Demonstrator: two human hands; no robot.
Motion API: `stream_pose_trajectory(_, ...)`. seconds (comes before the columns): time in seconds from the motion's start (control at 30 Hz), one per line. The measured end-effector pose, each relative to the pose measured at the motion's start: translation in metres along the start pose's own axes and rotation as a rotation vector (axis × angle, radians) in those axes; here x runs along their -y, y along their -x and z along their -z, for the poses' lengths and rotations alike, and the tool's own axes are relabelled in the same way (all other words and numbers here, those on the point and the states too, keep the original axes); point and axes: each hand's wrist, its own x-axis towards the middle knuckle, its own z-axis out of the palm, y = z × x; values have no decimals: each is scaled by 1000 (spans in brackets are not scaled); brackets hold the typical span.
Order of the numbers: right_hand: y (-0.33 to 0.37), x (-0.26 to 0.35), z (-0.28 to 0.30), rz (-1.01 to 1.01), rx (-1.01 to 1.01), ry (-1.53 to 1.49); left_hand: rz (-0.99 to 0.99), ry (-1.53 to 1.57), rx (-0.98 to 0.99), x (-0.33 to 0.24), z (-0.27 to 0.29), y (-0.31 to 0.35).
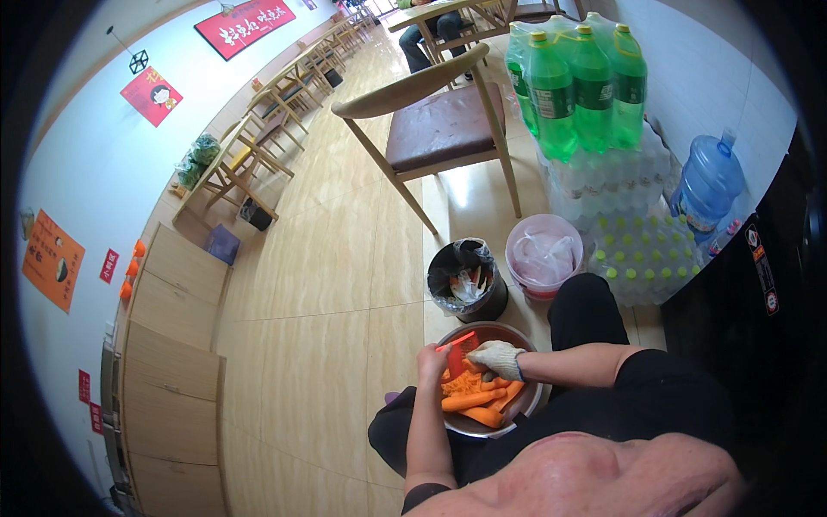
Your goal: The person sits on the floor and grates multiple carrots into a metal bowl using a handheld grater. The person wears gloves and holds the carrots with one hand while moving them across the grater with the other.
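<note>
My bare left hand point(431, 364) is closed on the handle end of an orange-red grater point(457, 355), which slants over a metal basin point(532, 399) between my legs. A white knitted glove covers my right hand point(497, 358). Its fingers are curled against the grater's right side, and whatever they hold is hidden. Below the grater lies a heap of shredded carrot point(463, 384). Several whole peeled carrots point(481, 415) rest in the near part of the basin.
Just beyond the basin stand a lined black bin point(491, 306) with scraps and a pink bucket point(546, 291) with plastic bags. A wooden chair point(444, 129) is farther off. Bottle packs point(594, 95) and a blue water jug point(708, 181) line the right wall; cabinets point(172, 379) the left.
</note>
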Motion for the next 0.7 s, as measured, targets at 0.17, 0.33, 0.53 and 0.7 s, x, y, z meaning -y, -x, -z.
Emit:
stream_pose_trajectory(0.17,8,6,2,-7,-38,-57,157,78,98,23,-25,-25)
stream_pose_trajectory(0.33,13,14,7,-54,16,-30,122,19,121,30,-37,-34)
stream_pose_trajectory(0.53,16,13,9,-4,-4,-59,160,154,115,28,-42,-28)
stream_pose_trajectory(0.7,13,12,9,-11,-5,-57,230,229,94,50,-53,-38)
